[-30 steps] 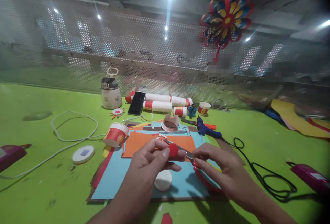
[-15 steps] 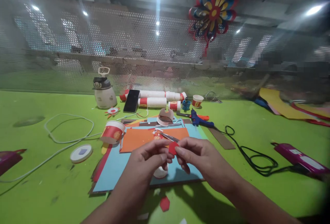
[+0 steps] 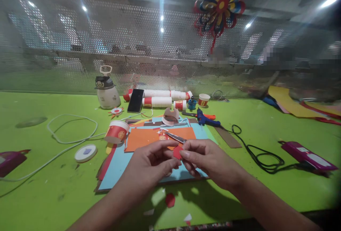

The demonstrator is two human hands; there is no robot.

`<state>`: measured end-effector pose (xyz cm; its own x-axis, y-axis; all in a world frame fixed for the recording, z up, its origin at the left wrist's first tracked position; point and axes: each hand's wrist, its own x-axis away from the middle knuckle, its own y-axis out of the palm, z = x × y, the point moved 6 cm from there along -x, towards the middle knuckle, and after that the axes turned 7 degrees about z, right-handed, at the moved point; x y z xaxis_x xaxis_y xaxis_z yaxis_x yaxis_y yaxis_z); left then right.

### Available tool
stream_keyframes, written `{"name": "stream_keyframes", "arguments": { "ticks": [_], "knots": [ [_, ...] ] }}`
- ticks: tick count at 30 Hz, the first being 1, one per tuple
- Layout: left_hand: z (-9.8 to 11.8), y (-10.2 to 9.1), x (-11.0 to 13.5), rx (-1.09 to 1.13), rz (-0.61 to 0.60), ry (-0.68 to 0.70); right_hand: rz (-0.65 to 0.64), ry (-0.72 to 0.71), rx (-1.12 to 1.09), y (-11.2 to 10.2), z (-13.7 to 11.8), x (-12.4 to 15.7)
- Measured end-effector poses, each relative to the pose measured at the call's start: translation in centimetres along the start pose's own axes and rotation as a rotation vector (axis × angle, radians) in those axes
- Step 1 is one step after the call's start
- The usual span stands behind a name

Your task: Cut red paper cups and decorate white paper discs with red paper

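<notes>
My left hand and my right hand meet above the blue paper sheet, both pinching a small red paper piece between thumb and fingers. The blades of a pair of scissors stick out beyond my fingers, over the orange sheet; I cannot tell whether either hand holds them. A red paper scrap lies on the green table below my hands.
A red paper cup lies tipped at the left of the sheets. A tape roll, white cord, bottle, phone, stacked cups, blue glue gun with black cord, and purple cases surround them.
My right hand moved left to meet the left hand on the red piece. The scissor handles it held near the blue sheet are out of sight. A red scrap now lies below.
</notes>
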<state>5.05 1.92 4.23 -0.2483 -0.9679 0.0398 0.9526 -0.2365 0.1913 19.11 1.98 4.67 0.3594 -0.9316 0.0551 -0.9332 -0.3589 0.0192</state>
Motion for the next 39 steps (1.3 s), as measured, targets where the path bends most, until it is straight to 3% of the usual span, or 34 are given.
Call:
{"name": "stream_keyframes", "arguments": {
  "ticks": [11,20,28,39],
  "knots": [
    [-0.2,-0.7,0.1,-0.234,0.044,0.088,-0.079,0.057,0.041,0.4,0.1,0.0],
    [1.9,-0.9,0.7,-0.511,0.153,0.352,0.077,0.009,-0.007,-0.4,0.6,-0.5],
    [2.0,-1.1,0.6,-0.57,0.127,0.401,0.052,0.018,0.131,0.3,0.2,-0.2],
    [1.8,-1.6,0.5,-0.607,0.11,0.4,0.04,0.03,0.106,0.6,0.6,-0.1]
  ]
}}
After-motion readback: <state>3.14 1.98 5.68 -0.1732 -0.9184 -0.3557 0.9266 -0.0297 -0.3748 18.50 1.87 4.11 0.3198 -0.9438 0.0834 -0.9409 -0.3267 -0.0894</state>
